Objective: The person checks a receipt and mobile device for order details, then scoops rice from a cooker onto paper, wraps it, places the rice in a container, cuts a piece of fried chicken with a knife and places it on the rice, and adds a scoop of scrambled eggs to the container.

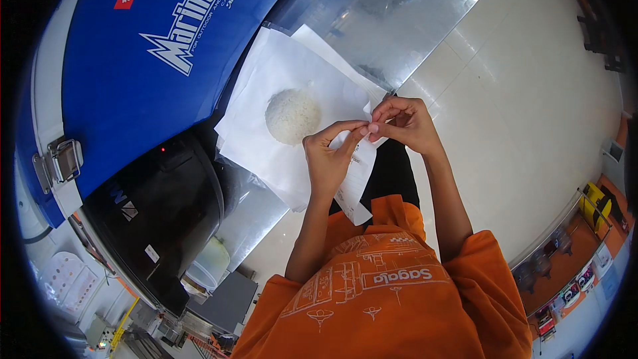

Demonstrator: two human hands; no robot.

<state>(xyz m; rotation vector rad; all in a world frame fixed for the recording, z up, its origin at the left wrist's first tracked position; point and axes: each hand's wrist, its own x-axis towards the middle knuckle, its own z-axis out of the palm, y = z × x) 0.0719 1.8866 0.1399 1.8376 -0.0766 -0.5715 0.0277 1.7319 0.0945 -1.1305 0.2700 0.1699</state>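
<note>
A round mound of white rice lies on white paper sheets stacked at the edge of a metal counter. My left hand is just right of the rice, thumb and index finger pinching the top of a printed paper slip. The slip hangs down over the counter edge in front of my orange shirt. My right hand meets it, its fingertips closed on the same paper edge beside the sheets' corner. The exact grip between the touching fingertips is partly hidden.
A big blue cooler box with a metal latch stands at the upper left. Below it is a black glossy appliance. A translucent plastic tub sits near the metal counter. Shelves with goods are at the far right.
</note>
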